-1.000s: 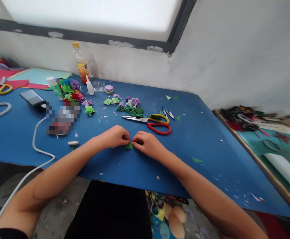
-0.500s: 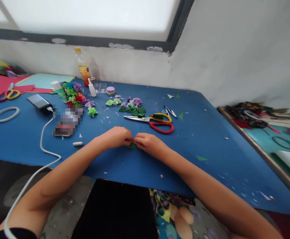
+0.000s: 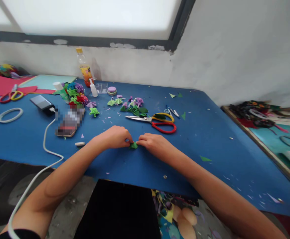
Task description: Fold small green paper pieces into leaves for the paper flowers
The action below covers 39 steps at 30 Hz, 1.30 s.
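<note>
A small piece of green paper is pinched between my two hands, just above the blue table near its front edge. The fingertips of my left hand close on its left side. From the right, my right hand pinches its other edge. Just beyond my hands lie scissors with one yellow and one red handle. Folded green and purple paper pieces are heaped behind the blades.
On the left are a phone, a white cable, a white ring and a second pair of scissors. A drink bottle and a glue bottle stand near the wall. Green scraps lie to the right.
My fingertips have moved slightly apart, and more of the green paper shows between them. The whole view has shifted a little; the other things on the table stay in place.
</note>
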Each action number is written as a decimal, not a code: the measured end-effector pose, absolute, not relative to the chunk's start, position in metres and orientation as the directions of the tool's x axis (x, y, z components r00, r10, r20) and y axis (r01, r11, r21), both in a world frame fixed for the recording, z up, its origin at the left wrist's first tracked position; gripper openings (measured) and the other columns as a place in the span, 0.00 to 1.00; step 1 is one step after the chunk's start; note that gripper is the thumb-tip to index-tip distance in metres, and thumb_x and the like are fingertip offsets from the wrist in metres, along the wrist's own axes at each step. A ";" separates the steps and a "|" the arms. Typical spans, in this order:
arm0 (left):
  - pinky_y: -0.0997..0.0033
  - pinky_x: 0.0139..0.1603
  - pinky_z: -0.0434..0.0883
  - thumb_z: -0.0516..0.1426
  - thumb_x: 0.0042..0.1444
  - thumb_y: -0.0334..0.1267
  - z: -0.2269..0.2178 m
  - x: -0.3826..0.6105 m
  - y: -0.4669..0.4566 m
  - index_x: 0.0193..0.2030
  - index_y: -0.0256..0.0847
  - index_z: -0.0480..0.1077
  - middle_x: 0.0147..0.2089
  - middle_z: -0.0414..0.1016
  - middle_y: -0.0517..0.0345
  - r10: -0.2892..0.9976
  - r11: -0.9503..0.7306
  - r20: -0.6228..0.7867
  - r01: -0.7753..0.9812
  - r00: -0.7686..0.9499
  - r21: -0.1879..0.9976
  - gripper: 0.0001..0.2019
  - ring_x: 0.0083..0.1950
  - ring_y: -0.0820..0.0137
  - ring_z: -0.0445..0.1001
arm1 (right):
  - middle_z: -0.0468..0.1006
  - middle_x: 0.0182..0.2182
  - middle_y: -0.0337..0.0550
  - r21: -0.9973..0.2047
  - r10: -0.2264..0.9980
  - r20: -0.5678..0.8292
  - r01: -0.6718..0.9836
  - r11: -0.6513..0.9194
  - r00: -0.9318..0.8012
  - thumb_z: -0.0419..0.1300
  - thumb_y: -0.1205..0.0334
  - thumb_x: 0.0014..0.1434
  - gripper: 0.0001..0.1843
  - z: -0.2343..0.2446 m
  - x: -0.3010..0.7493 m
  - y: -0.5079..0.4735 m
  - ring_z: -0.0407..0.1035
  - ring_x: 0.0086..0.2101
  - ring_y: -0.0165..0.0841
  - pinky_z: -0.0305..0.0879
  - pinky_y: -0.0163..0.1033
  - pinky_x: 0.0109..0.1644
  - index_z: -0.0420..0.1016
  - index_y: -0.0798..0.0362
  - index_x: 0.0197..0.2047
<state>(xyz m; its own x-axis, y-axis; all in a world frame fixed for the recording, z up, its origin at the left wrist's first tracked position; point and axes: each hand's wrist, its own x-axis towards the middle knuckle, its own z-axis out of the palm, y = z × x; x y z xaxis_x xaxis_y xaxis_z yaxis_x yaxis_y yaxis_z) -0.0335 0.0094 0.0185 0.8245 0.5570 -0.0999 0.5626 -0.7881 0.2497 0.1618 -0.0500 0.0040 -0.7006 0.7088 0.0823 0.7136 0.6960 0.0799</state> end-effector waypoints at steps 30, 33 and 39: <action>0.78 0.29 0.61 0.52 0.56 0.41 0.003 -0.024 0.017 0.35 0.35 0.76 0.28 0.75 0.58 0.634 -0.538 0.057 0.388 0.771 0.748 0.13 0.27 0.76 0.66 | 0.75 0.32 0.47 0.092 0.703 0.380 0.781 0.618 -0.601 0.46 0.63 0.64 0.15 0.004 0.165 -0.046 0.68 0.32 0.31 0.61 0.34 0.35 0.72 0.58 0.36; 0.78 0.27 0.60 0.53 0.56 0.42 0.002 -0.024 0.016 0.34 0.35 0.76 0.26 0.74 0.58 0.644 -0.508 0.056 0.372 0.763 0.777 0.14 0.26 0.77 0.65 | 0.76 0.32 0.47 0.104 0.701 0.393 0.786 0.610 -0.595 0.45 0.62 0.65 0.15 0.007 0.165 -0.046 0.68 0.32 0.32 0.62 0.35 0.36 0.72 0.57 0.35; 0.80 0.26 0.60 0.53 0.55 0.41 0.004 -0.023 0.013 0.33 0.35 0.75 0.26 0.75 0.58 0.662 -0.513 0.104 0.348 0.742 0.785 0.13 0.26 0.77 0.66 | 0.76 0.32 0.48 -0.017 0.725 0.454 0.808 0.588 -0.518 0.48 0.62 0.63 0.13 0.006 0.165 -0.047 0.68 0.32 0.32 0.63 0.36 0.37 0.72 0.57 0.36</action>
<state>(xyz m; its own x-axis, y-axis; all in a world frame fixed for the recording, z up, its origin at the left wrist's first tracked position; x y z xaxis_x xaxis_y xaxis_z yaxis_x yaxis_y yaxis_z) -0.0230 0.0128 0.0039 0.7423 0.6620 0.1035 0.3476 -0.5126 0.7851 0.1649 -0.0466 0.0061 -0.5182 0.7247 0.4541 0.8083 0.5885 -0.0167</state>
